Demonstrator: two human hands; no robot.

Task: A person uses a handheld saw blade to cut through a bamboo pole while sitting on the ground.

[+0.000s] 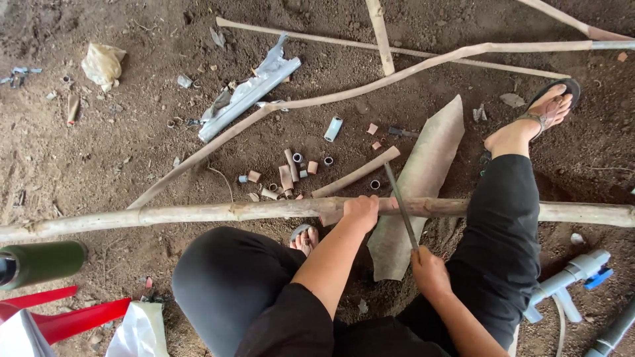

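Observation:
A long pale wooden pole (218, 211) lies across the dirt floor in front of me, running from the left edge to the right edge. My left hand (362, 209) grips the pole from above, near its middle. My right hand (428, 270) holds the handle end of a thin dark saw blade (401, 206), which slants up and crosses the pole just right of my left hand. My knees in black trousers frame both arms, and my right foot in a sandal (546, 108) rests on the ground beyond the pole.
Several short cut pipe pieces (289, 173) lie scattered beyond the pole. A curved bark sheet (423, 178), a long bent stick (370, 86), a grey metal strip (248, 96), a green cylinder (43, 261), red plastic (66, 320) and white pipe fittings (572, 274) surround me.

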